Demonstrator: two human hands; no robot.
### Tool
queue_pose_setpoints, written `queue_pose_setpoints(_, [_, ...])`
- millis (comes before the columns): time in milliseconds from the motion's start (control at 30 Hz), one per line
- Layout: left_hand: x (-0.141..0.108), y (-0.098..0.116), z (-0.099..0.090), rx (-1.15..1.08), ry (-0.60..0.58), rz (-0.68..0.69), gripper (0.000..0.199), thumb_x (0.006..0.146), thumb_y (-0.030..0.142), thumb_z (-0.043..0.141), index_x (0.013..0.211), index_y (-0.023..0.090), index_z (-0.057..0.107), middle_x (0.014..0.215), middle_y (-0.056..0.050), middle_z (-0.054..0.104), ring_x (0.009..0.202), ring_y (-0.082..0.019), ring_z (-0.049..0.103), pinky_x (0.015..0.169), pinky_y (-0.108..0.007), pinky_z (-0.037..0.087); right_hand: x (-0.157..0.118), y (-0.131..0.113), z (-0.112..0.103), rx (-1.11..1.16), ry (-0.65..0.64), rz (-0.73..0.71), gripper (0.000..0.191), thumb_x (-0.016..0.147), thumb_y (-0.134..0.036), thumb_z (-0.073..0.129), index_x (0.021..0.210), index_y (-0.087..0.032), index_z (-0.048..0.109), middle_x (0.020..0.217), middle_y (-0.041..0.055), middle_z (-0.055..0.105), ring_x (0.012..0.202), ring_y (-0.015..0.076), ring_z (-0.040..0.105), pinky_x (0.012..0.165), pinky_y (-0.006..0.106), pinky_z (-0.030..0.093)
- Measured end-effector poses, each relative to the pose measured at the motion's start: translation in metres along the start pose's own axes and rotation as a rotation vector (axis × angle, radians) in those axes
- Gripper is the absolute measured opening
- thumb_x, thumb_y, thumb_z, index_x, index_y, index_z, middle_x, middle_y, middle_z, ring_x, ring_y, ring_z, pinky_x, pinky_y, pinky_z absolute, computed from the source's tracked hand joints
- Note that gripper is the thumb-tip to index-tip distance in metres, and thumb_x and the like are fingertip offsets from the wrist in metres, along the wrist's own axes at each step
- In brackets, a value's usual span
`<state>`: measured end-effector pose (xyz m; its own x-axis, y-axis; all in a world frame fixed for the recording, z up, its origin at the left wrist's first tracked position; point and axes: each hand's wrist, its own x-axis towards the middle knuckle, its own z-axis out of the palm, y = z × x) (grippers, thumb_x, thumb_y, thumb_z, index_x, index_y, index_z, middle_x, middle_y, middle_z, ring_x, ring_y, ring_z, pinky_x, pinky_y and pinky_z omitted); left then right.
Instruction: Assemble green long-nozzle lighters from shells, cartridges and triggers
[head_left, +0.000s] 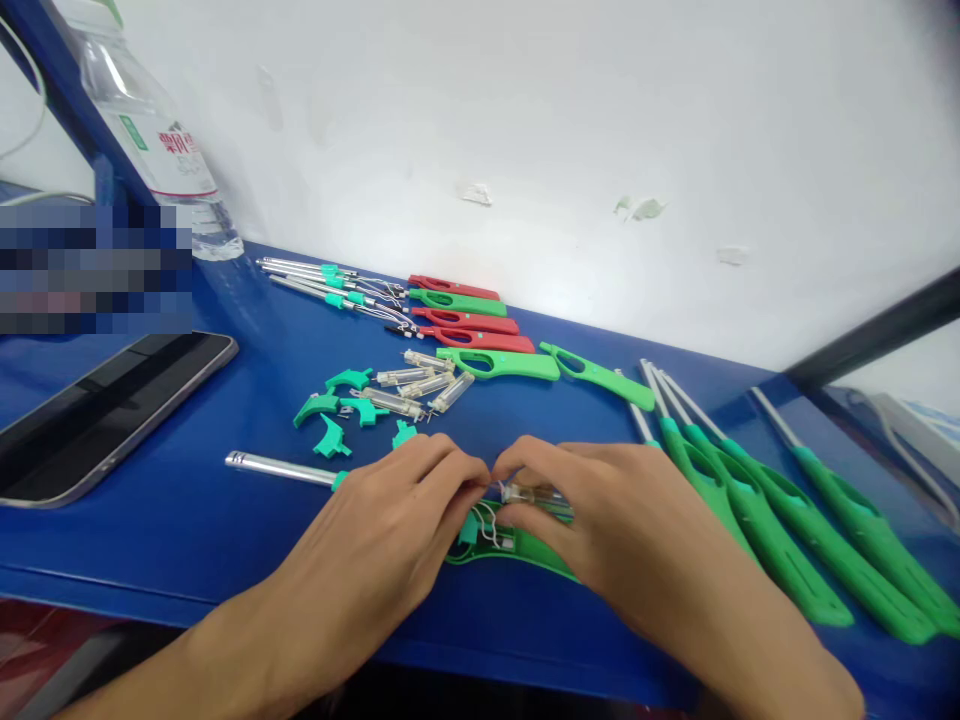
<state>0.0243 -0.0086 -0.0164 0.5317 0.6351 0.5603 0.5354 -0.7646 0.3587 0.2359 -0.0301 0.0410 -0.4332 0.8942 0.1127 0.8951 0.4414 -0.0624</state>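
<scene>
My right hand (622,520) grips a clear plastic lighter fuel tank (534,496) between thumb and fingers, its valve end pointing left. My left hand (397,520) is closed in a pinch right at that end; whatever lies between its fingertips is too small to name. Beneath both hands lies an open green lighter shell half (536,553), with white wires (489,522) and a teal trigger (469,530) inside. A silver metal lighter tube (281,467) extends leftward from under my left hand. Several loose teal triggers (350,378) and clear fuel tanks (427,384) lie just beyond.
Red and green shell halves (480,322) line the wall side, beside several metal tubes with wires (322,285). Several green lighters (780,500) rest at right. A phone (112,410) and a water bottle (165,150) are at left on the blue table (247,550).
</scene>
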Motion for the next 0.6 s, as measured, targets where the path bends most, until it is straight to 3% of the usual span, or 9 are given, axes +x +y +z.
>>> queue_pose_setpoints(233, [-0.0016,0.0018,-0.0012,-0.001,-0.015,-0.014,0.03,0.12,0.022,0.039,0.108,0.022,0.066,0.094,0.0,0.07,0.08,-0.019,0.07,0.07,-0.031,0.057,0.0011,-0.0002,-0.0013,0.085,-0.086,0.03,0.015,0.099,-0.016,0.077,0.103,-0.029,0.07,0.085,-0.0048,0.081,0.077,0.0276,0.082,0.061,0.037,0.048])
queue_pose_setpoints(600, [-0.0036,0.0009,-0.0005,-0.015,-0.026,-0.018,0.027,0.119,0.019,0.041,0.108,0.022,0.065,0.097,0.0,0.07,0.082,-0.019,0.069,0.07,-0.031,0.055,0.0007,-0.0017,-0.0032,0.069,-0.096,0.023,0.014,0.1,-0.016,0.074,0.105,-0.029,0.071,0.081,-0.0039,0.079,0.073,0.0253,0.08,0.061,0.034,0.047])
